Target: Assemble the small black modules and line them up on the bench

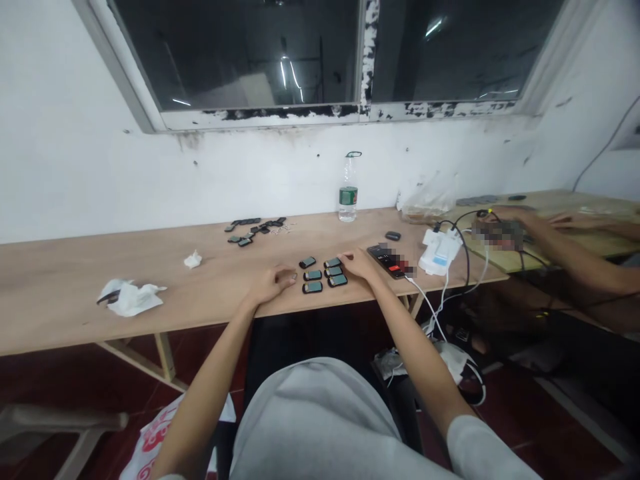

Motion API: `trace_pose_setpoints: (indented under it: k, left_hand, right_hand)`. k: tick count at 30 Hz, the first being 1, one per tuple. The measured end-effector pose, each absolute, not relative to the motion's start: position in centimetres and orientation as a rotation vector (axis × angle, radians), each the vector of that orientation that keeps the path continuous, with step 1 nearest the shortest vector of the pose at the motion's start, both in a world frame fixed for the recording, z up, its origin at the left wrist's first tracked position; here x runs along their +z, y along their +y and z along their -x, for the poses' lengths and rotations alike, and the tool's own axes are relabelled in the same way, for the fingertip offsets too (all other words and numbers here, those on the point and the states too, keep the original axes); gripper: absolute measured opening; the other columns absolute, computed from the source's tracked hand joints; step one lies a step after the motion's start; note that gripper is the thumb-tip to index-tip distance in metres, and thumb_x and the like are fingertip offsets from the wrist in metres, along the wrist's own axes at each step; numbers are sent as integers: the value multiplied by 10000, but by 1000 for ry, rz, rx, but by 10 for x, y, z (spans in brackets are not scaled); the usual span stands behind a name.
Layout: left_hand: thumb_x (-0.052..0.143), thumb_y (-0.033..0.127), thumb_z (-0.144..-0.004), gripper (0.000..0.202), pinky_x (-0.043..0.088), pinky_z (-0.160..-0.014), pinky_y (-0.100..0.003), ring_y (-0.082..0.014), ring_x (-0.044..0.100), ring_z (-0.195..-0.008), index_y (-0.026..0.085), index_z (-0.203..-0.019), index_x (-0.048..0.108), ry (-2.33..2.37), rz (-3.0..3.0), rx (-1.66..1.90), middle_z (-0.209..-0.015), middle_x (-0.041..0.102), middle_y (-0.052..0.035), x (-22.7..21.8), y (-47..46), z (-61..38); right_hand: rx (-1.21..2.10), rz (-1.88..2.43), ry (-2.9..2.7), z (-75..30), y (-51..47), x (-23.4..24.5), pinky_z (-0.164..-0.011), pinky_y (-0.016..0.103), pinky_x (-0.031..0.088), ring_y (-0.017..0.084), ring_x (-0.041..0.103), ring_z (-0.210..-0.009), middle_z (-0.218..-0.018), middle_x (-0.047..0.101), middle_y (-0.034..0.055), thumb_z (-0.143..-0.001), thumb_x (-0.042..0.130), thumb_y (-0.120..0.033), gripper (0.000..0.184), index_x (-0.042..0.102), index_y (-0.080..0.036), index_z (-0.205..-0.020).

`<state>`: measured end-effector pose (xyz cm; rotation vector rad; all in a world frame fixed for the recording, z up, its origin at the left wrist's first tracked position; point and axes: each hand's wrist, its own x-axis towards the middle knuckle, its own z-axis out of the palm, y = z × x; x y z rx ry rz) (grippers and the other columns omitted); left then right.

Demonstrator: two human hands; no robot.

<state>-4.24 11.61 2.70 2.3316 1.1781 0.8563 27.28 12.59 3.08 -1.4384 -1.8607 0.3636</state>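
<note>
Several small dark oblong devices (320,274) with bluish faces lie in two short rows near the front edge of the long wooden table (75,280). My left hand (273,281) rests on the table just left of them, fingers loosely curled, holding nothing that I can see. My right hand (356,262) lies flat with its fingers stretched toward the top right device, fingertips touching or almost touching it. A black phone (389,259) with a lit screen lies just right of my right hand.
More small devices (255,230) are scattered at the back. A water bottle (348,190) stands by the wall; crumpled tissues (130,297) lie left. A white charger block (440,252) with cables sits right, where another person's arms (565,250) reach over a second table.
</note>
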Motion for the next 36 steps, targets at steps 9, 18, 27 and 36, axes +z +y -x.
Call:
trace_pose_setpoints:
  k: [9, 18, 27, 36]
  left_hand:
    - [604, 465, -888, 365, 509, -999, -451, -277, 651, -1080, 198, -1108, 721, 1154, -2350, 892, -1177, 705, -108, 27, 113, 39]
    - [585, 362, -912, 270, 519, -969, -414, -253, 666, -1047, 201, -1075, 728, 1054, -2339, 924, -1127, 715, -99, 27, 111, 40]
    - [540, 385, -939, 263, 522, -869, -392, -239, 659, -921, 199, -1072, 671, 1190, -2379, 892, -1042, 703, -73, 20, 111, 36]
    - [536, 442, -955, 305, 510, -885, -371, -229, 629, -982, 205, -1121, 633, 1114, -2364, 1009, -1101, 667, -74, 20, 108, 33]
  right_hand:
    - [95, 1627, -1895, -264, 115, 46, -717, 287, 435, 266, 690, -816, -842, 761, 194, -903, 554, -279, 301, 783, -134, -772]
    - [533, 1246, -2196, -209, 175, 65, -772, 276, 515, 238, 704, -844, -922, 788, 86, -758, 704, -142, 131, 798, -183, -840]
    - [809, 1154, -2213, -199, 195, 61, -609, 217, 498, 148, 630, -598, -621, 714, 3, -602, 860, -233, 151, 746, -181, -687]
    - [955, 1094, -1787, -211, 157, 39, -577, 217, 513, 152, 699, -630, -785, 748, 61, -815, 710, -220, 152, 723, -122, -931]
